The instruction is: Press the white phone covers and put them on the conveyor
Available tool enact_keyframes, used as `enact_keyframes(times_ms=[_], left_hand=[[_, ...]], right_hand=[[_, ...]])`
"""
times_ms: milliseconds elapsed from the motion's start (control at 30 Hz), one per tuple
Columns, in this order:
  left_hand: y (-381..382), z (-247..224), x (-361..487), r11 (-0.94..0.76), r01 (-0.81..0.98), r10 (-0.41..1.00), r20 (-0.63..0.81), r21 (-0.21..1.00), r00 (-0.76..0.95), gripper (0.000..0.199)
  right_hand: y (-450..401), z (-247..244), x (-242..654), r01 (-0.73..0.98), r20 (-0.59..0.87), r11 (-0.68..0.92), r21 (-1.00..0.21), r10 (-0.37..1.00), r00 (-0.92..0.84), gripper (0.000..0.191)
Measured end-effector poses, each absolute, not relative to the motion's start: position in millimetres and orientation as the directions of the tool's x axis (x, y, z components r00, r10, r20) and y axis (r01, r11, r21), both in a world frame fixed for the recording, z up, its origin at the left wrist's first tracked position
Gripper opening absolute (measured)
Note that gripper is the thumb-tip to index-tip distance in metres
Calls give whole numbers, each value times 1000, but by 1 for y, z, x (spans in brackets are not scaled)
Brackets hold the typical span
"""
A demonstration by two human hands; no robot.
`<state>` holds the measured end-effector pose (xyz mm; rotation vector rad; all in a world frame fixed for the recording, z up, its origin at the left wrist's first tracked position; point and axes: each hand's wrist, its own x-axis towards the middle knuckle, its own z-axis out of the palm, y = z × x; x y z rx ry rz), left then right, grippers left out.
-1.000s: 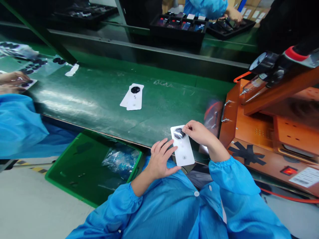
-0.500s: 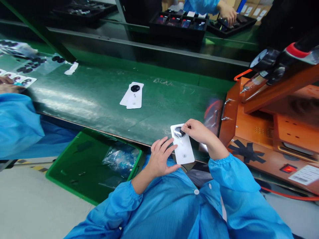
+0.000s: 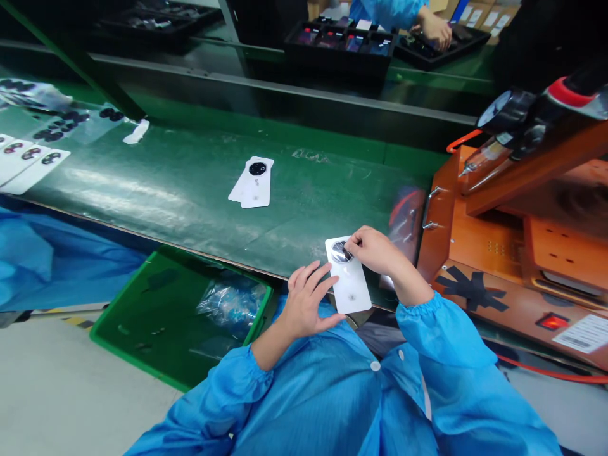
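A white phone back panel (image 3: pixel 352 288) with a round black camera ring (image 3: pixel 341 251) lies at the bench's front edge. My left hand (image 3: pixel 308 299) has its fingers spread, the fingertips and thumb touching the panel's left side and lower edge. My right hand (image 3: pixel 373 250) pinches at the upper right of the camera ring; what is between its fingertips is too small to make out. Farther back on the bench, two white panels (image 3: pixel 257 183) overlap, the upper one with a black camera ring.
An orange machine (image 3: pixel 503 272) with a gauge stands at the right. A green bin (image 3: pixel 137 316) holding plastic bags sits below the bench's front edge. White panels (image 3: pixel 35 166) lie far left. A co-worker's hand (image 3: pixel 436 30) is over a black tray at the back.
The co-worker's hand at the far left has left the white panels, and that blue sleeve has moved down and away. My hands have hardly moved.
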<state>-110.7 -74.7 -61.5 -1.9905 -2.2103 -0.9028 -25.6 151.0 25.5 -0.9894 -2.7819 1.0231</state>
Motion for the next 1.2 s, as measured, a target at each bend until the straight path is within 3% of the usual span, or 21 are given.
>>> enact_keyframes(times_ms=[667,833,900,1000,1067,1200], left_hand=[[-75,-62,-110,7,921,890,417,389,-183,73],[-75,-60,-109,11,921,895,407,388,-182,73],[-75,-61,-111,8,922,895,408,388,-179,73],[-75,-61,-114,-22,922,893,423,385,-155,72],[-77,-59,-114,-54,920,880,454,389,-140,71],[-75,-43,-111,-185,882,835,542,434,-91,61]], right_hand=[[143,23,-17,563,-131,540,-625,638,-759,11],[122,26,11,553,50,570,-608,722,-690,23],[104,27,32,514,102,648,-562,671,-735,34],[73,23,64,349,65,787,-508,440,-896,61],[53,13,79,285,67,838,-465,354,-933,71],[34,-2,94,270,364,900,-342,392,-845,41]])
